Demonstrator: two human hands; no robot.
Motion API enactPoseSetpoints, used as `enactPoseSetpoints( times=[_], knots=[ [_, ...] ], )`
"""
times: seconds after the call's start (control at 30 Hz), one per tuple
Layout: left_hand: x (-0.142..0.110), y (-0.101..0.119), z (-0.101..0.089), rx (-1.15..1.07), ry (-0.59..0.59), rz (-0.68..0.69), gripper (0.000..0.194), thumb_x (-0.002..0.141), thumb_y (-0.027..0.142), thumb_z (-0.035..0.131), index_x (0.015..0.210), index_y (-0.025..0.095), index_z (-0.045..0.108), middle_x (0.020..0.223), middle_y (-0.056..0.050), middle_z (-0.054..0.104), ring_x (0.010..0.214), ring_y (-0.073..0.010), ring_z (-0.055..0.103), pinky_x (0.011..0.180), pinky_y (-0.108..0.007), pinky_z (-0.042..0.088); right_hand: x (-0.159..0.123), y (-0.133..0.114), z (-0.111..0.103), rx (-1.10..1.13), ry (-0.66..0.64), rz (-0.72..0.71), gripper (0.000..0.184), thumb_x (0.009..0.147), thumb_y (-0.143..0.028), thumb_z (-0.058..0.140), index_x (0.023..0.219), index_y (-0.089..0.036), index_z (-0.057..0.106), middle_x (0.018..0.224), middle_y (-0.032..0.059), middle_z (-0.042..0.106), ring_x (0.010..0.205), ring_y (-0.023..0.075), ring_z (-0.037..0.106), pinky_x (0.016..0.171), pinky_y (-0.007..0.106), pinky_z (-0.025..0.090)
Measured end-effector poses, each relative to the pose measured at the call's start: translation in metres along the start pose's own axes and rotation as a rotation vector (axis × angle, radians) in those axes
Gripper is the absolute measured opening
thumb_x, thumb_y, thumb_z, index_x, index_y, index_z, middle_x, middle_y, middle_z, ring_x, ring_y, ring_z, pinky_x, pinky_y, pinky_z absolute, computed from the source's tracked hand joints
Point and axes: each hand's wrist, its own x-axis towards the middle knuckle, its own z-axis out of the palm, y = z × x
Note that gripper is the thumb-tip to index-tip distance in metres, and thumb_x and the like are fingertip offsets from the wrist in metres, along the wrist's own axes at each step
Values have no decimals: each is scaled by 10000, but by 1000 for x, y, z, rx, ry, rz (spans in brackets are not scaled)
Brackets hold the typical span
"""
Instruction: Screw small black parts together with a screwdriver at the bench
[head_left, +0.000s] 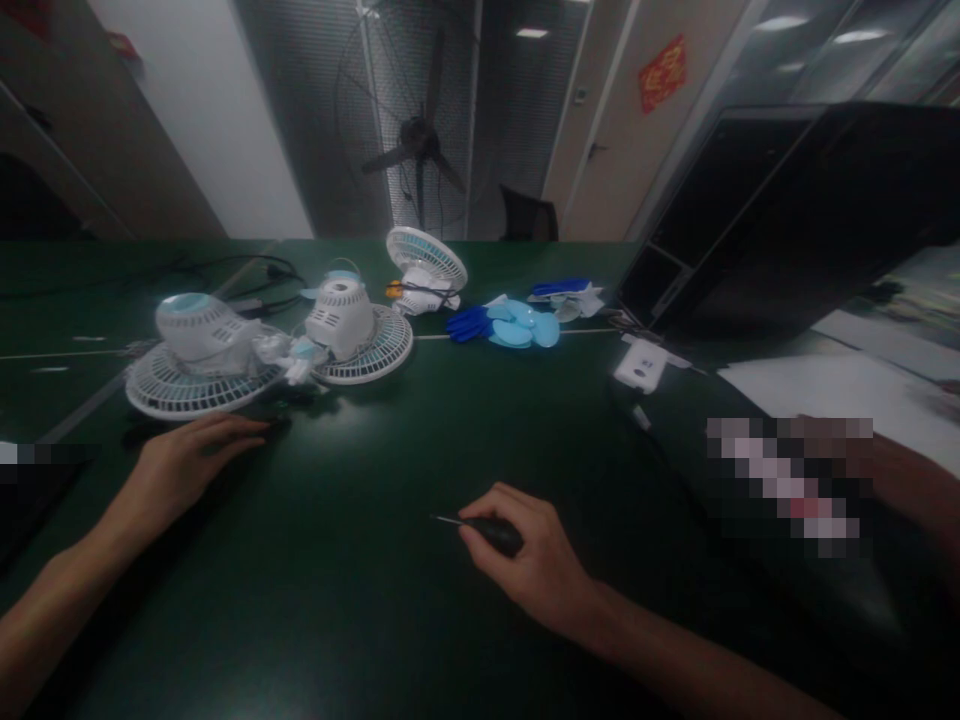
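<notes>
My right hand (536, 555) is closed around the dark handle of a small screwdriver (495, 535), its thin metal shaft pointing left above the green table. To the left, my left hand (191, 455) is low over the tabletop in front of a white fan (199, 350) lying grille down. Its thumb and fingers come together at a small dark thing that I cannot make out. Beside that fan, a second white fan (345, 330) also rests on its grille. Farther back, a third fan (427, 270) has its grille tilted up.
Light-blue fan blades (525, 325) lie by blue gloves (469, 323) at mid-table. A white box (640, 365) and a large black monitor (787, 220) are on the right, near another person's arm (907, 470). Black cables (277, 270) lie at the back left.
</notes>
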Motion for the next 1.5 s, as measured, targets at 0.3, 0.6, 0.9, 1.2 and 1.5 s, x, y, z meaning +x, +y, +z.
enactPoseSetpoints(
  times=[0.3,0.6,0.9,1.2,1.5],
  knots=[
    [-2,19,5,-140,172,-212,870,698,946,526,1133,225,742,1053,-28,790,935,-266,742,877,-370,586,-1,2,1,-7,1,2,55,933,-191,684,968,-198,726,846,-5,690,732,147,664,677,277,476],
    [10,42,24,-176,172,-247,593,808,718,640,1067,204,779,1184,-58,762,1044,-296,717,952,-380,540,0,2,2,-4,2,15,70,924,-176,680,965,-208,727,837,-4,689,729,156,663,680,284,474],
    [4,43,24,-200,206,-301,497,825,627,663,1107,235,779,1195,-49,774,1030,-293,733,934,-353,546,-2,1,2,2,-19,17,67,936,-173,677,969,-213,720,861,-2,693,744,154,668,681,275,484],
    [1,44,24,-229,221,-325,470,824,604,684,1089,228,783,1136,-49,788,1028,-292,733,919,-349,541,0,1,1,-7,-18,15,73,933,-173,664,955,-216,719,848,0,700,745,166,676,685,288,497],
    [7,38,24,-331,195,-429,495,764,601,722,1035,191,783,1103,-92,796,1021,-306,736,850,-339,566,0,3,3,-16,-16,23,70,925,-175,676,964,-210,722,849,2,697,762,170,682,700,298,499]
  ],
)
